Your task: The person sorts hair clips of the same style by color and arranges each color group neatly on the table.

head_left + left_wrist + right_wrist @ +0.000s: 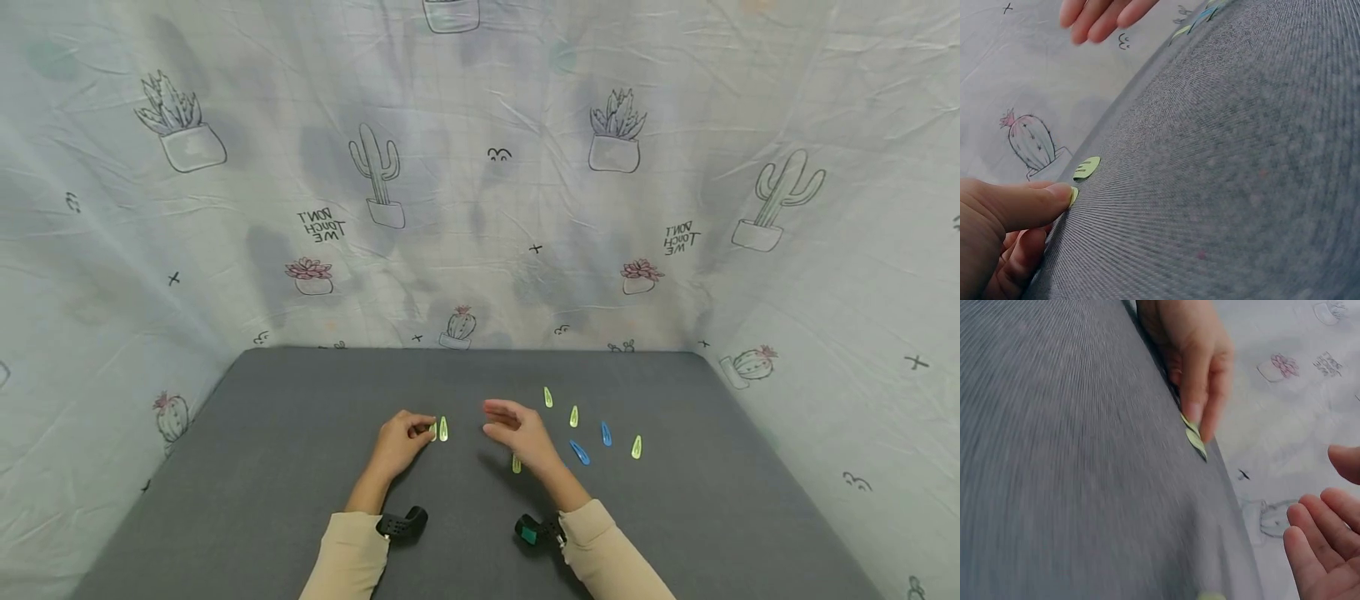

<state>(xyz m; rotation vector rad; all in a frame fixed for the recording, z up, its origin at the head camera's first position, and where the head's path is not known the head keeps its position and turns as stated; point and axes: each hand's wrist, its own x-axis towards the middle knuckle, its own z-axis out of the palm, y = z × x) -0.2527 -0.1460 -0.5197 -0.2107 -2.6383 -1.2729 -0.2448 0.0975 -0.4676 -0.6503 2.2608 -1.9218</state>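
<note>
Lying at three o'clock from the left hand point(400, 441), a clip point(443, 429) is aligned twelve-to-six; its twin point(432, 432) is pinched there; the farther right hand point(527, 435) is spread.

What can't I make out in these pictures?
Left wrist: most of the pinched clip, hidden by the left hand.
Left wrist: how many far clips; too small, bunched.
Right wrist: most of the bottom clip and part of the right hand, cut off by frame edges.

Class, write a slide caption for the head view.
Left hand pinches a green hair clip beside another; right hand hovers open over the grey table.
</note>
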